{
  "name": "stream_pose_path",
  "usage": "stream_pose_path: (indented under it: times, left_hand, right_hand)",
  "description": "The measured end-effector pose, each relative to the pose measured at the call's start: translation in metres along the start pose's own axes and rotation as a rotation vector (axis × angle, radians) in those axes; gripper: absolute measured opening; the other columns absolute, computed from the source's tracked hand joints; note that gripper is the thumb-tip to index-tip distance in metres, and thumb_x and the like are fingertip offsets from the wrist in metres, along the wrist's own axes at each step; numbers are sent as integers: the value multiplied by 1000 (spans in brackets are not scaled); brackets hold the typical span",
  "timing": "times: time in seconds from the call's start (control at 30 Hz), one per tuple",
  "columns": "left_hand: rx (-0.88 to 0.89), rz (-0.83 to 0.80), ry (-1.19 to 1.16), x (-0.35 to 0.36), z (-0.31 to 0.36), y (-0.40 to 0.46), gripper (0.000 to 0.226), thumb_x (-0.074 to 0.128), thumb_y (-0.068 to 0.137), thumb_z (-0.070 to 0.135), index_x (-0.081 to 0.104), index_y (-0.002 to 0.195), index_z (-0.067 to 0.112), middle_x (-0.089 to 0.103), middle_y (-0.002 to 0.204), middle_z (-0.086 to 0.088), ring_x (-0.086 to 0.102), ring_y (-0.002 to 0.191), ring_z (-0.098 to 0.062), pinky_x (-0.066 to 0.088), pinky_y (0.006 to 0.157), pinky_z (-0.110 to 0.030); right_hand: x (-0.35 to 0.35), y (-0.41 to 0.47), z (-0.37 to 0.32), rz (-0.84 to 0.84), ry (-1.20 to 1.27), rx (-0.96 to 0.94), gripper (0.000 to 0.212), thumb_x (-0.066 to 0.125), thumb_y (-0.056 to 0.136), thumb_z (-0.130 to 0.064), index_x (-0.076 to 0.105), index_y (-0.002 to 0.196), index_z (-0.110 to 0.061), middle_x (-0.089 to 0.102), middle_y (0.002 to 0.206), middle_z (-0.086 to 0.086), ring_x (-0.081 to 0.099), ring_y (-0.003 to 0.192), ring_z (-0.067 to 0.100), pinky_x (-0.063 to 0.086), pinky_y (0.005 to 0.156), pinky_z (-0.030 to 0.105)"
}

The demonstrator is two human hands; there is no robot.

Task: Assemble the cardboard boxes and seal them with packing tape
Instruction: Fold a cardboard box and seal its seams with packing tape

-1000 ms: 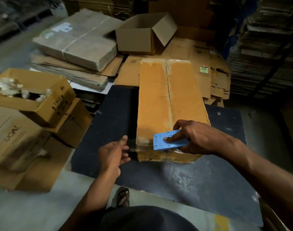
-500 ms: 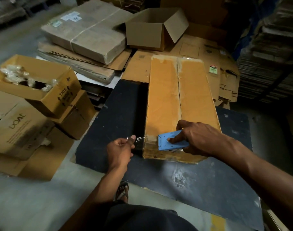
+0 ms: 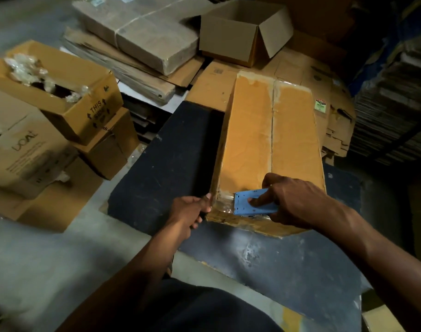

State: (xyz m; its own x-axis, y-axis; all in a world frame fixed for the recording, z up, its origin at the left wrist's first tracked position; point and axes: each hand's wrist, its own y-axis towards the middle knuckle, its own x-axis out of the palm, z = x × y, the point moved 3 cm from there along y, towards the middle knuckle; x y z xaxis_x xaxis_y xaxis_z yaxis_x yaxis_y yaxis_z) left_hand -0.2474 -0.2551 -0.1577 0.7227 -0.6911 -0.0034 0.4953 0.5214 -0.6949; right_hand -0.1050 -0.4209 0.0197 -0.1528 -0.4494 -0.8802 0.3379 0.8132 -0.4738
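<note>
The long cardboard box (image 3: 269, 149) lies on the dark worktop (image 3: 161, 168) as the right hand (image 3: 293, 202) grips the blue tape cutter (image 3: 249, 205) and the left hand (image 3: 192, 209) pinches the clear tape (image 3: 222, 204) at its near corner, so sealing is under way and cutting likely needs a taut pull.

This is a packing warehouse or storeroom. Flattened cardboard sheets (image 3: 307, 75) lie spread over the bare concrete floor (image 3: 37, 259), and a strapped bundle of flat cartons (image 3: 142, 32) rests on more folded stock. An open empty carton (image 3: 238, 37) sits behind, a box stuffed with plastic wrap (image 3: 53, 85) stands at the left, and tall stacks of flat board (image 3: 394, 116) rise at the right. The light is dim.
</note>
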Motion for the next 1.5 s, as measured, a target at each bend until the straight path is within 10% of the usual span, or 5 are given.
stream_pose_path:
  times: [0.93, 1.07, 1.23, 1.4, 1.5]
  left_hand:
    - [-307, -269, 198, 0, -12, 2, 85, 66, 68, 82, 69, 110, 9, 81, 98, -3, 58, 52, -5, 21, 41, -15]
    - [-282, -158, 137, 5, -13, 6, 48, 66, 94, 58, 63, 87, 11, 80, 83, -2, 47, 39, -4, 23, 36, -16]
    - [341, 192, 201, -7, -1, -8, 42, 63, 94, 62, 70, 104, 21, 76, 97, 5, 68, 72, -5, 57, 66, -31]
    - [1526, 145, 848, 19, 13, -45, 70, 74, 87, 60, 66, 136, 11, 63, 143, -6, 58, 134, -19, 42, 111, -41]
    - [1741, 253, 1056, 27, -2, -22, 55, 81, 90, 34, 67, 136, 7, 63, 144, -9, 57, 136, -23, 49, 107, -50]
  right_hand:
    - [-3, 2, -2, -19, 16, -16, 59, 75, 90, -37, 51, 143, -52, 47, 127, -5, 59, 104, 16, 57, 83, 39]
    - [-2, 2, -1, -22, 28, -13, 58, 75, 90, -36, 53, 142, -51, 48, 127, -6, 60, 104, 18, 58, 83, 40]
    - [-2, 2, 2, -34, 22, 0, 59, 76, 89, -37, 52, 141, -54, 47, 126, -9, 60, 103, 15, 57, 80, 37]
    - [-2, 2, 4, -144, 29, 84, 70, 78, 84, -36, 46, 139, -65, 45, 114, -11, 61, 100, 19, 52, 75, 36]
    - [-6, 0, 2, -183, -27, 117, 74, 72, 86, -28, 41, 142, -66, 48, 107, -10, 59, 90, 18, 48, 68, 34]
